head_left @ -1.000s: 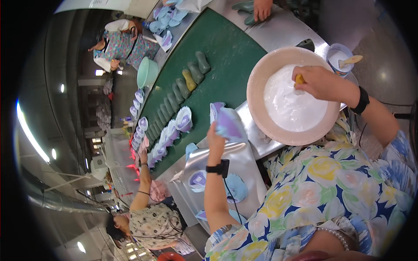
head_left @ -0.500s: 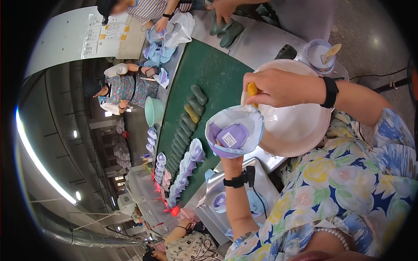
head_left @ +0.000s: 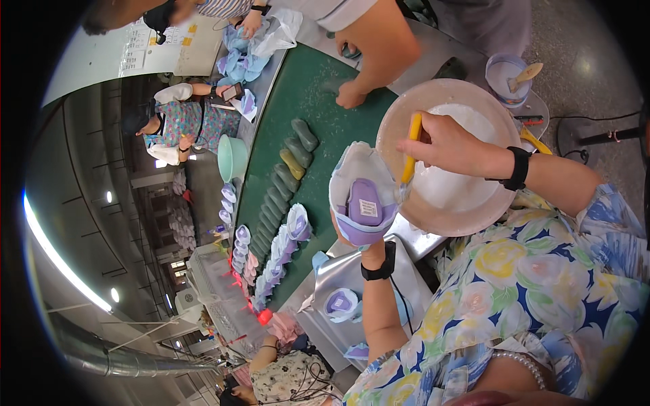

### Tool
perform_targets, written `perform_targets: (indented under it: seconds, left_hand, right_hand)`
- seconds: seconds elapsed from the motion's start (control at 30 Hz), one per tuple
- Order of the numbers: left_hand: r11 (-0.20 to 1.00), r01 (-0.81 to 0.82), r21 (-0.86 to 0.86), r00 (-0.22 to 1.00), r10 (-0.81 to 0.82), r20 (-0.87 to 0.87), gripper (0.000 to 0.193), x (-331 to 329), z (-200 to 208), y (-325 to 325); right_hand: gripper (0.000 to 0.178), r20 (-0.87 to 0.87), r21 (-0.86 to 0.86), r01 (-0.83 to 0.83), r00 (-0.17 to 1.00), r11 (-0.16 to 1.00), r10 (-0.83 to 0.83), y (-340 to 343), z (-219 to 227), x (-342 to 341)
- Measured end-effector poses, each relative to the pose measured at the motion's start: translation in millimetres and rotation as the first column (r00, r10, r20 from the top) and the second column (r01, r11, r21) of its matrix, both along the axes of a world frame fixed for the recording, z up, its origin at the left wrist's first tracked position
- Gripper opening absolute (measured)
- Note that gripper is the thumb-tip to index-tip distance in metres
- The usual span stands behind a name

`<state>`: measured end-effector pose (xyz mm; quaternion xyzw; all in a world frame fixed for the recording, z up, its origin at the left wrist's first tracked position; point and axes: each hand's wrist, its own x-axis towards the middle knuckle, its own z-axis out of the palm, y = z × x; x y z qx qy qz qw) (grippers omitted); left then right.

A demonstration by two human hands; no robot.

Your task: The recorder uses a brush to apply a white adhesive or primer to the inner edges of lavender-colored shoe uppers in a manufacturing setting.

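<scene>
A worker's right hand (head_left: 450, 144) closes around a yellow-handled brush (head_left: 411, 150) at the rim of a lilac-and-blue shoe upper (head_left: 365, 203), cupped in the curled left hand (head_left: 371, 253) by the near edge of the green worktop (head_left: 288, 91), beside a bowl (head_left: 467, 227) of white liquid (head_left: 460, 183).

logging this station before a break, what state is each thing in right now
Shoe upper: held in left hand, opening facing the camera
Yellow-handled brush: held in right hand, bristles at the upper's edge, contact unclear
Pale pink basin: partly filled with white liquid
Small tub: open, wooden-handled brush resting in it
Shoe lasts: lined up on green surface, one yellowish
Other uppers: lined up beside lasts
</scene>
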<state>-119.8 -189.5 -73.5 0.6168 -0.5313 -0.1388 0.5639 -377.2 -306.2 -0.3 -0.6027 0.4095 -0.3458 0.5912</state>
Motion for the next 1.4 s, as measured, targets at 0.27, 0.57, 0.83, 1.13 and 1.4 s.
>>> perform_targets:
  seconds: [0.27,0.57,0.83,1.13,1.4]
  left_hand:
    - [0.977,0.119,-0.179,0.921,-0.041,0.387,0.045,-2,38,-22]
    - [0.703,0.694,-0.156,-0.107,-0.113,-0.988,0.055,17,1,2]
    - [0.778,0.626,0.053,0.113,-0.024,-0.993,0.051,-25,-31,36]
    - [0.781,0.577,0.240,0.354,0.026,-0.935,0.046,-40,19,10]
    - [0.797,0.504,0.332,0.436,0.097,-0.895,0.046,-23,8,16]
  right_hand:
    - [0.037,0.037,-0.042,-0.072,0.997,0.997,0.074,1,12,-9]
    - [0.021,0.166,-0.625,-0.107,0.949,0.773,0.266,-6,-5,-26]
    - [0.018,0.096,-0.884,-0.187,0.825,0.429,0.557,3,0,2]
    - [0.027,-0.102,-0.563,-0.360,0.924,0.744,0.370,-21,-3,-10]
    - [0.023,-0.224,-0.401,-0.458,0.889,0.793,0.400,-27,12,-26]
